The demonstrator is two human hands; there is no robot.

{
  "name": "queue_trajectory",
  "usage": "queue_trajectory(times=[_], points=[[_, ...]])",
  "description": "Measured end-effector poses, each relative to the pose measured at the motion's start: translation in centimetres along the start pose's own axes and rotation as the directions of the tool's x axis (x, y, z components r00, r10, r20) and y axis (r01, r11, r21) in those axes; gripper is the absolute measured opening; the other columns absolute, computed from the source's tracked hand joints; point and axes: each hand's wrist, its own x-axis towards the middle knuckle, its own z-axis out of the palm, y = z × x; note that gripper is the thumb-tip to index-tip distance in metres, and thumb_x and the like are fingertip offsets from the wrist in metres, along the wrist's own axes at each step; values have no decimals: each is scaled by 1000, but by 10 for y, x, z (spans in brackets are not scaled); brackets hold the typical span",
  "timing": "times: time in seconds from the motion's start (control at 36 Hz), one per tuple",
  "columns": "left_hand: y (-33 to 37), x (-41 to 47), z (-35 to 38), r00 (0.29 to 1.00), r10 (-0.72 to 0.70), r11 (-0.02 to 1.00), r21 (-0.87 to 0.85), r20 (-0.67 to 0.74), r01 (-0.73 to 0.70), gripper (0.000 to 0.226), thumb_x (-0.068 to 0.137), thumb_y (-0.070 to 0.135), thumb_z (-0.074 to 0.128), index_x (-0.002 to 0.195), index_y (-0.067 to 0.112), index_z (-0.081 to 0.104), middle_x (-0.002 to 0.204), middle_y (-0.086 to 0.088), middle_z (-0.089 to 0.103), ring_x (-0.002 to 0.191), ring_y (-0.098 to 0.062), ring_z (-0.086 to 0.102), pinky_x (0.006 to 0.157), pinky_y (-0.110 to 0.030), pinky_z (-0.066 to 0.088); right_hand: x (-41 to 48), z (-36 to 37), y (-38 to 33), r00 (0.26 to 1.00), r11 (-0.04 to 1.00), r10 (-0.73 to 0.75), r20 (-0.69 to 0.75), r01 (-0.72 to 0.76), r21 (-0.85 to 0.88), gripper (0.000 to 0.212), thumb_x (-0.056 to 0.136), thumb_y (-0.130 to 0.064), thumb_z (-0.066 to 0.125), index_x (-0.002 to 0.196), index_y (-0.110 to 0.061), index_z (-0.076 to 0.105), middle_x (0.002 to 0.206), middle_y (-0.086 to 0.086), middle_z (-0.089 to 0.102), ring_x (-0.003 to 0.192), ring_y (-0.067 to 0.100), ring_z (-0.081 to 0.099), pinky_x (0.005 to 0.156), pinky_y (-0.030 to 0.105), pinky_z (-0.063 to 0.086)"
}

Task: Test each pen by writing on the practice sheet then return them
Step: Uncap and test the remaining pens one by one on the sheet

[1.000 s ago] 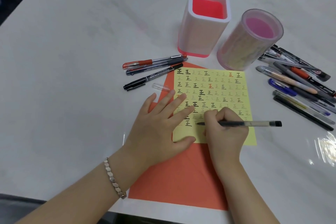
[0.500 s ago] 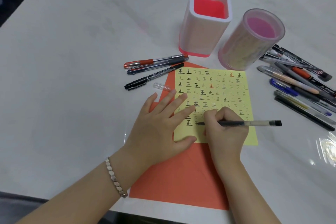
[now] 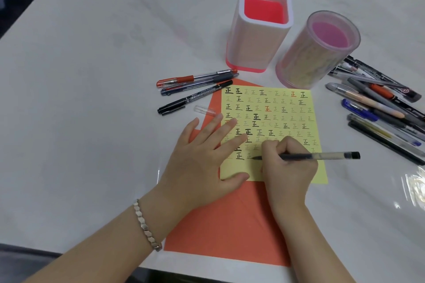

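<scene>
The right hand [image 3: 288, 163] pinches the pen [image 3: 308, 156], long axis left-right, tip leftward on the sheet's [image 3: 287, 108] near rows. The left hand [image 3: 204, 156] lies flat, pressing the sheet's left edge. Both holders [image 3: 259, 53] stand far.

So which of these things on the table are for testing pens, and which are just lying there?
For the job: black pen in the right hand; yellow practice sheet under the left hand; three pens beside it; pen pile; square holder; round holder; clear cap, probably.
Just there: orange paper; bracelet.
</scene>
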Motion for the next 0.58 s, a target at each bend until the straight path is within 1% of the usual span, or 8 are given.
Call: queue_trajectory(times=[0.17,0.19,0.28,0.33,0.42,0.5,0.53,0.58], points=[[-1,0,1,1000,3,1000,-6,17,-3,63,74,63,44,128,31,55,142,4,45,135,-17,35,109,-45,17,1,-1,-2,999,998,48,-16,-48,32,27,63,-8,48,46,-8,26,42,1,25,45,8,24,45,15,24],[-1,0,1,1000,5,1000,-6,20,-5,63,74,63,45,128,31,55,142,4,45,135,-17,35,109,-45,17,1,-2,-3,998,997,60,-21,-59,42,28,63,-8,48,46,-8,26,43,4,26,45,8,25,45,14,25],[-1,-1,1,999,7,1000,-19,31,-6,61,76,62,44,128,31,55,142,4,45,136,-16,34,109,-45,17,2,-5,-6,995,994,90,-51,-87,67,30,65,-10,50,48,-6,25,47,23,32,47,14,31,45,15,29],[0,-1,-1,1000,12,998,-67,1,-12,57,82,58,42,128,27,55,142,3,45,136,-17,34,110,-44,17,2,-5,-8,993,992,102,-62,-97,79,31,68,-12,51,48,-3,27,49,27,36,47,14,33,45,14,30],[-3,1,-7,988,-30,989,-150,-152,7,42,91,35,42,123,15,59,136,-3,51,129,-20,42,105,-37,26,3,-6,-8,991,988,119,-54,-112,110,32,70,-16,52,46,-8,31,46,17,38,44,13,34,46,16,31],[-16,6,-12,958,-97,994,-68,-271,82,33,87,11,49,117,10,62,125,-4,59,114,-21,46,93,-36,33,5,-8,-7,991,984,132,-30,-128,124,38,77,-15,58,48,-9,35,43,8,40,42,8,36,46,16,32],[-21,8,-13,950,-127,992,-44,-285,120,33,84,8,52,115,11,62,122,-3,61,110,-20,45,90,-34,31,6,-10,-7,991,984,132,-16,-129,118,40,80,-12,60,49,-8,36,41,4,40,41,6,36,46,14,31],[-32,12,-18,944,-167,986,-21,-283,167,32,83,11,49,112,12,64,114,-2,64,102,-19,42,82,-31,29,9,-13,-8,990,983,140,18,-141,114,39,84,-11,60,51,-8,38,41,-4,39,41,6,35,45,13,31]])
